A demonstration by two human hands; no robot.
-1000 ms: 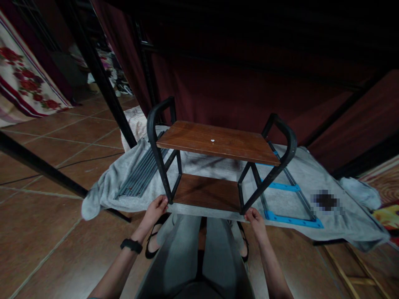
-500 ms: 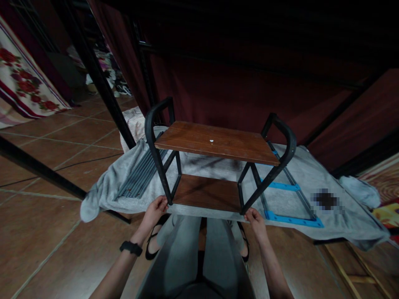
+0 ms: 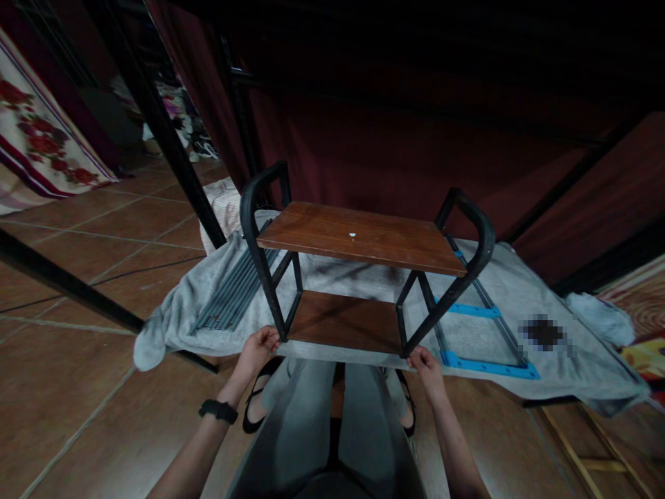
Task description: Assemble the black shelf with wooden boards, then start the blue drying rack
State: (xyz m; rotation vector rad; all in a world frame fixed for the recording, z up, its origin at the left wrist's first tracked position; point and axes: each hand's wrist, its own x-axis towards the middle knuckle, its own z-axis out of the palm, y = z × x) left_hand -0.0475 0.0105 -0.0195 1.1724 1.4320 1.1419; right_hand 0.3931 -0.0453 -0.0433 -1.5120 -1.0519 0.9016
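A small two-tier shelf [image 3: 358,234] stands upright in front of me, with brown wooden boards and a black tubular frame curving up at both ends. My left hand [image 3: 264,344] is closed at its front left bottom corner, fingers curled against the black frame. At the front right bottom corner, my right hand [image 3: 423,362] pinches the frame in the same way. Part of the fingertips is hidden by the frame. Under the shelf lies a grey cloth [image 3: 322,272] covering the tabletop.
Several grey metal rods [image 3: 233,290] lie side by side on the cloth at left. Blue-ended rack parts [image 3: 488,367] lie at right, near a blurred dark patch [image 3: 543,333]. Black posts [image 3: 156,125] frame the table, and a wooden ladder-like frame [image 3: 597,464] is on the floor.
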